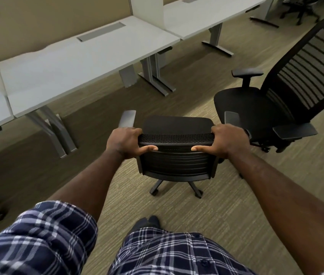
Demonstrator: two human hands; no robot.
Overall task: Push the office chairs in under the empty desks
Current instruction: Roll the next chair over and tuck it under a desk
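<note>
Black mesh runs along the top edge of the office chair (176, 151) that the person grips with both hands. The left hand (124, 142) curls its fingers over the left corner of the backrest, thumb pressed flat along the rear face; the right hand (227, 140) mirrors it on the right corner, thumb pointing inward. Both hands are closed firmly round the backrest rim, with bare forearms reaching out from rolled plaid sleeves (44, 235).

Beyond the grip, past the chair's seat, lies a band of olive-brown carpet (226, 215) with a fine streaked weave, and then a row of pale grey desks. The nearest desk (73, 62) stands ahead and to the left of the hands, on grey metal legs, with a cable slot in its top and a tan partition (38, 20) behind it. The chair is not under it: open floor lies between the seat's front edge and the desk's edge. A further desk (206, 14) sits ahead and to the right.

Just right of the right hand stands a second office chair (272, 96), black, with a tall slatted back and grey-topped armrests, turned so that its seat faces left. More dark chairs (300, 6) cluster far ahead to the right. Below the grip the held chair's castors rest on the carpet.
</note>
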